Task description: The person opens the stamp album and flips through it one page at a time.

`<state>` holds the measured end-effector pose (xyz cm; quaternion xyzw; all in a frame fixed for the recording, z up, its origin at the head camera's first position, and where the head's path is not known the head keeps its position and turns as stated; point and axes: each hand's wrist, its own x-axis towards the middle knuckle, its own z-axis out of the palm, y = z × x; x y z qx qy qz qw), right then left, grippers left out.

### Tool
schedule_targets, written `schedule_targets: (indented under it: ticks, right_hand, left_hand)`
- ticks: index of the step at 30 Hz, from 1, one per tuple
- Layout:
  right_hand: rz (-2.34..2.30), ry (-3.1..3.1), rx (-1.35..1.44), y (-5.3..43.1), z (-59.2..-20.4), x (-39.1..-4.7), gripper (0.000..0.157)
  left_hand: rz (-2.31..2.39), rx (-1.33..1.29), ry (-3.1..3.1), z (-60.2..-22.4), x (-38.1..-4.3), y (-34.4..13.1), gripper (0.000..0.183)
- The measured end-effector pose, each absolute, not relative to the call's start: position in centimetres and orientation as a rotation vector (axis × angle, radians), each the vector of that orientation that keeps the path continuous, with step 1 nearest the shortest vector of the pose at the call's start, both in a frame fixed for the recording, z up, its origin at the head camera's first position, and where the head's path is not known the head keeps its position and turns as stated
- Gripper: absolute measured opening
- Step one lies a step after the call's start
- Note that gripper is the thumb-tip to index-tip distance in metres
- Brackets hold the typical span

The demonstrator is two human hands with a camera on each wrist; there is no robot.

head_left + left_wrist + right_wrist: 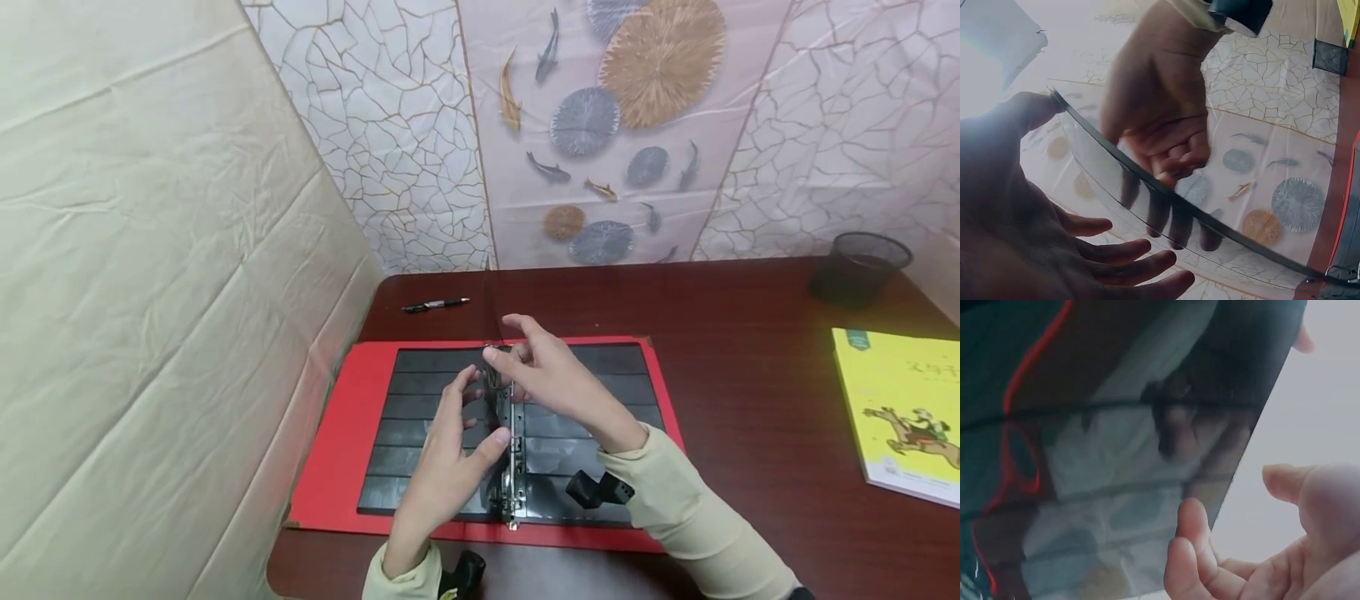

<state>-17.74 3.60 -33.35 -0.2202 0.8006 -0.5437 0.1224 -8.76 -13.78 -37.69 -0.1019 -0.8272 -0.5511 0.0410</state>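
A red binder [330, 467] lies unfolded on the table, with black strip-pocket pages [420, 433] on both sides of its metal ring spine [513, 492]. One glossy black page [1116, 506] stands up from the spine between both hands, nearly edge-on in the head view. My left hand [442, 467] is left of it, fingers extended and spread; its thumb tip [1047, 105] is right at the page's edge. To the right, my right hand [558, 383] has its thumb apart from loosely bent fingers, which overlap the page's edge in the right wrist view.
A black pen [435, 305] lies behind the binder. At the right are a yellow book [900, 400] and a black mesh bin [858, 271]. A cream cloth wall [187, 292] borders the table's left side, and a patterned curtain [525, 200] hangs behind.
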Motion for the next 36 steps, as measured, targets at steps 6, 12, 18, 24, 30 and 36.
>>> schedule_targets:
  ticks: [6, 12, 18, 24, 30, 36]
  right_hand:
    - [-1.539, 2.516, -0.587, 5.0, -34.6, -18.9, 0.059]
    - [-1.423, 2.714, -0.612, 7.4, -37.0, -20.5, 0.046]
    - [-1.346, 2.794, -0.558, 10.4, -39.4, -22.1, 0.044]
    - [-1.317, 2.871, -0.447, 13.8, -41.2, -23.6, 0.044]
    - [-1.172, 2.851, -0.366, 16.1, -43.4, -24.9, 0.052]
    - [-0.918, 2.794, -0.493, 16.3, -45.6, -25.6, 0.071]
  left_hand:
    - [-1.649, -0.338, -2.449, -38.2, -8.7, -14.9, 0.074]
    - [-1.610, -0.335, -2.367, -39.1, -8.1, -16.3, 0.064]
    - [-1.553, -0.345, -2.294, -39.5, -7.8, -17.6, 0.059]
    - [-1.583, -0.225, -2.227, -39.7, -7.4, -19.0, 0.049]
    - [-1.623, -0.153, -2.169, -40.3, -6.8, -19.6, 0.040]
    - [-1.574, -0.053, -2.134, -40.5, -5.9, -20.1, 0.038]
